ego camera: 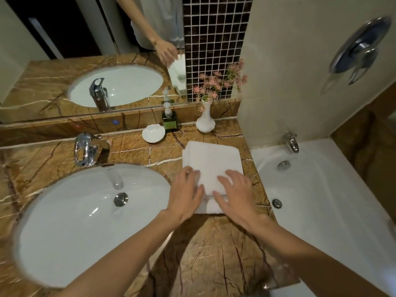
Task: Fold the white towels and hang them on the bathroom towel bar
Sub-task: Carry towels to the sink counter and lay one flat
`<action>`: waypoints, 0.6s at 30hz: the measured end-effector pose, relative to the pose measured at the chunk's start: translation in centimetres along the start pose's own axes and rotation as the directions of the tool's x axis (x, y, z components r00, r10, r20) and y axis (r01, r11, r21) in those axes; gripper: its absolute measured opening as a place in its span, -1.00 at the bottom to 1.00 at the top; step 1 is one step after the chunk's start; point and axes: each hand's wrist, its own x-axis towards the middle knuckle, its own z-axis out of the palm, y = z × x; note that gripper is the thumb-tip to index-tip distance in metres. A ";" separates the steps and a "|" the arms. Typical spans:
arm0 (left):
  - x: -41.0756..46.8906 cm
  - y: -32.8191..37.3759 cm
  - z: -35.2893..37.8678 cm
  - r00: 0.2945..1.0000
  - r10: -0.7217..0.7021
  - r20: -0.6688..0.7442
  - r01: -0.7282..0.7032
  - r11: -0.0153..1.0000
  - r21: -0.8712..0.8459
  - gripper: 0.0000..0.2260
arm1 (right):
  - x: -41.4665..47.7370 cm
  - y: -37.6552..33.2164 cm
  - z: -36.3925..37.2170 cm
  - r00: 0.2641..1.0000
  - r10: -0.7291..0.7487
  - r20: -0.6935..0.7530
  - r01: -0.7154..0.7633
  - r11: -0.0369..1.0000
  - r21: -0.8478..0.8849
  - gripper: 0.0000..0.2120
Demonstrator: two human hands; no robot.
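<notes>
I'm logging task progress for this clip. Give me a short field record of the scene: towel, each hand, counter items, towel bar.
place: marble counter between sink and bathtub
white towel: folded, lying flat on the counter
left hand: on the towel's near left edge; grip unclear
right hand: fingers spread, flat on the towel's near end
behind towel: soap dish, soap dispenser, vase of pink flowers
towel bar: not in view
progress: folded, not yet hung
</notes>
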 end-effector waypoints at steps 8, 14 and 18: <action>5.7 1.5 -2.5 0.941 -0.297 0.165 0.337 0.875 -0.348 -0.52 | 7.3 1.0 -2.9 0.620 0.655 0.431 -0.762 0.372 0.529 -0.53; 6.5 0.9 -2.6 0.903 -0.382 0.197 0.429 0.821 -0.376 -0.64 | 7.6 1.5 -2.3 0.633 0.646 0.426 -0.722 0.296 0.625 -0.91; 7.4 0.8 -3.0 0.802 -0.533 0.270 0.587 0.618 -0.524 -0.53 | 7.4 1.5 -2.1 0.683 0.622 0.383 -0.669 0.321 0.670 -0.89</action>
